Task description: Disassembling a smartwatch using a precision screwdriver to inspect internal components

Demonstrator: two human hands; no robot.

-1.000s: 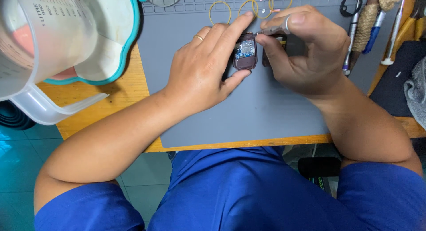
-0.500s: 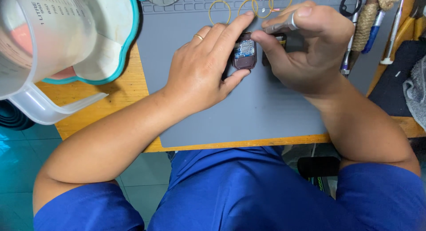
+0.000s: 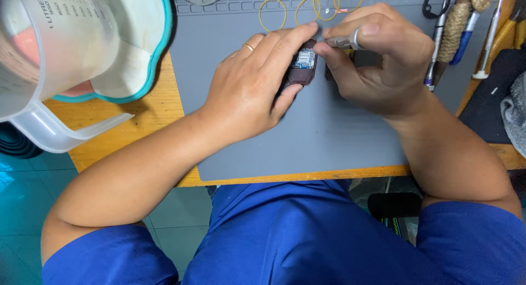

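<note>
Fingers (image 3: 285,41) of my left hand (image 3: 249,88) clamped on one small dark device (image 3: 303,67), forefinger along its upper edge, thumb against its lower edge; casing open, circuit board exposed. Device held low over the grey work mat (image 3: 329,137), towards the mat's far middle.

Right hand (image 3: 378,60): fingers pinched together on one slim metal tool (image 3: 339,42), tip end meeting the device's right side. Small dark block just beside the device, mostly hidden under this hand.

Mat, far edge: several yellow rubber bands (image 3: 272,14), small pink bits among them.

Mat, right edge: pens (image 3: 438,49), one bundle of twine (image 3: 457,22), further hand tools.

Table (image 3: 148,110): wood, carrying the mat.

Left of the mat: one clear plastic measuring jug (image 3: 49,55) close to the camera, one white tray with a teal rim (image 3: 148,38) behind it.

Nearest: my blue-clad lap, teal tiled floor at left.
</note>
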